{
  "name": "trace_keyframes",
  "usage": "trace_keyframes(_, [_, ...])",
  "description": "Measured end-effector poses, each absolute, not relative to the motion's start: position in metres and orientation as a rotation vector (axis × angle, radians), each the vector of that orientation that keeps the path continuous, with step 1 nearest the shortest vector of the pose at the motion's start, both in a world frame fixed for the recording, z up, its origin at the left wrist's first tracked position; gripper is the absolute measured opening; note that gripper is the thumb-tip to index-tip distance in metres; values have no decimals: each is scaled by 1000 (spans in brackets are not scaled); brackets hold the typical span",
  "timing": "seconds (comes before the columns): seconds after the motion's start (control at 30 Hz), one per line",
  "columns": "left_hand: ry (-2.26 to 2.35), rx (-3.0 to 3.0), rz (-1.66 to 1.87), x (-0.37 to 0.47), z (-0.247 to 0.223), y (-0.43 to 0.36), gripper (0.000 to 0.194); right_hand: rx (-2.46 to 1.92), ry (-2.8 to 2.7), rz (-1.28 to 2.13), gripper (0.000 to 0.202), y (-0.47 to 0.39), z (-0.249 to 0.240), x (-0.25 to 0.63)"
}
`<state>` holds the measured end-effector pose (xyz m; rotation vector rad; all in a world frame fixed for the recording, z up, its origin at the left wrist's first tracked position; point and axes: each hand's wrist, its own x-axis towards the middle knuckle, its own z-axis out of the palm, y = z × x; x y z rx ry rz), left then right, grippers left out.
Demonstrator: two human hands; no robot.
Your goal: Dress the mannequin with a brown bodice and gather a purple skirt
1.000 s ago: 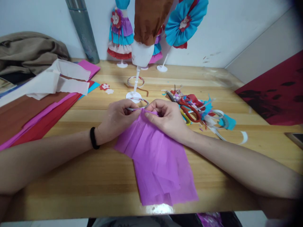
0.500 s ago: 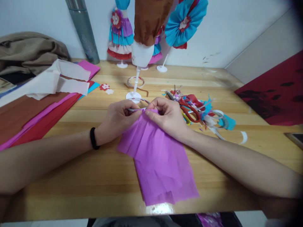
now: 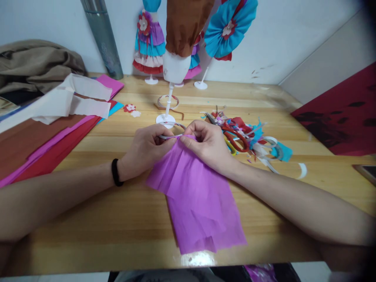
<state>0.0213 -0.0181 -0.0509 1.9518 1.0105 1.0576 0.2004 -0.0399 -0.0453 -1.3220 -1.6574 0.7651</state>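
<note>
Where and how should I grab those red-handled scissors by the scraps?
Probably best by the looped handle of the red-handled scissors, with the right hand coming from the near right: the handle lies toward that side, while the metal tips seem to point toward the far left.

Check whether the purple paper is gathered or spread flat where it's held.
Gathered: folds in the paper converge where the left hand and right hand pinch its edge.

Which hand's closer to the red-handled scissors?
Right. The right hand, pinching the purple sheet, is just left of the red-handled scissors; the left hand is farther left, beyond the right.
</note>
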Motion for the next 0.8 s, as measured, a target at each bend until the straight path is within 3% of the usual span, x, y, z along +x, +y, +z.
trace_keyframes(0.2, [991,1976,1056,21,-52,-17,16,-1317,-1631,773,22,-40,-45,200])
trace_keyframes(0.43, [923,2005,1039,20,-50,-16,14,-1271,-1719,917,7,-37,-43,201])
trace_keyframes(0.8, [980,2009,974,23,-49,-18,12,-1226,-1757,867,11,-39,-45,201])
